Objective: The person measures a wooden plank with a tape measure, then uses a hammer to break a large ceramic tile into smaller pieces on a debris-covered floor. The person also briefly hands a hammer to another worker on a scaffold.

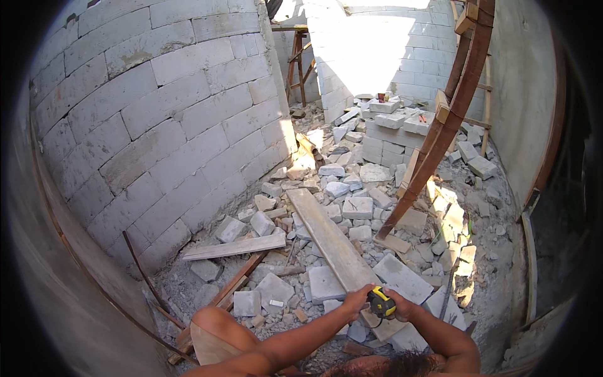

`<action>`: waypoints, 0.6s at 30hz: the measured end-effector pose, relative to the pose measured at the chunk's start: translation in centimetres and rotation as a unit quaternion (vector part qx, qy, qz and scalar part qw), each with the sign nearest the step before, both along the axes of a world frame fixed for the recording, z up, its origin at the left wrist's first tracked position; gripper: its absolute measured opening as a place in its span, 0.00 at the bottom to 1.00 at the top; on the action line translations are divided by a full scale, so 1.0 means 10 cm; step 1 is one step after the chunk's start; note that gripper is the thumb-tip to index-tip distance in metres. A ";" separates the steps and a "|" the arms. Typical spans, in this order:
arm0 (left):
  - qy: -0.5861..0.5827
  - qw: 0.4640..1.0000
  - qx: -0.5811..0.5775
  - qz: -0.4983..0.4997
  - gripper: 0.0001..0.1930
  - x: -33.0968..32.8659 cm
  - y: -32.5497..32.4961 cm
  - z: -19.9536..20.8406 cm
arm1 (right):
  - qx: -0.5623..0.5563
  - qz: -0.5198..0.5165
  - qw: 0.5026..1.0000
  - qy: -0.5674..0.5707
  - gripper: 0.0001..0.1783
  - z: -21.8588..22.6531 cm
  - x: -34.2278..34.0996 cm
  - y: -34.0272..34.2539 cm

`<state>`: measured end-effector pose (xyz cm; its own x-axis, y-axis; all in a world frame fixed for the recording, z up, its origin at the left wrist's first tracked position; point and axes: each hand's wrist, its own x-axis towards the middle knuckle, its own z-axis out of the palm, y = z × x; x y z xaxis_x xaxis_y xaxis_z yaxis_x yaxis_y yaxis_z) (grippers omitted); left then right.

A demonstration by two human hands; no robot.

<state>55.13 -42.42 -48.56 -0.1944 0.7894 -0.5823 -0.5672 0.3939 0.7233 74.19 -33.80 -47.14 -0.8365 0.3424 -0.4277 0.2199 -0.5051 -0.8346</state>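
A grey block wall [157, 125] rises left of scattered block rubble [352, 188] and a wooden ladder [298, 63].

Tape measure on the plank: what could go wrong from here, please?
1. Both hands, left hand and right hand, crowd the tape measure; a snapping blade might nip fingers.
2. The plank lies on loose block rubble, so it may rock or slide.
3. The bare knee is near sharp fragments.
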 end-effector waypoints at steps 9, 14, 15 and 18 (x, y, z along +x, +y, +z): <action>0.026 0.997 -0.065 -0.035 0.25 0.05 0.01 -0.33 | 0.087 0.017 0.993 -0.072 0.36 0.05 0.12 -0.11; -0.001 0.998 -0.059 -0.028 0.22 0.06 -0.05 -0.31 | 0.118 0.042 0.988 -0.089 0.38 -0.02 0.14 -0.07; -0.010 0.997 -0.063 -0.034 0.21 0.05 -0.07 -0.31 | 0.108 0.055 0.987 -0.109 0.38 -0.04 0.13 -0.05; -0.020 0.996 -0.079 -0.031 0.21 0.05 -0.16 -0.37 | 0.101 0.058 0.984 -0.134 0.36 -0.17 0.16 -0.06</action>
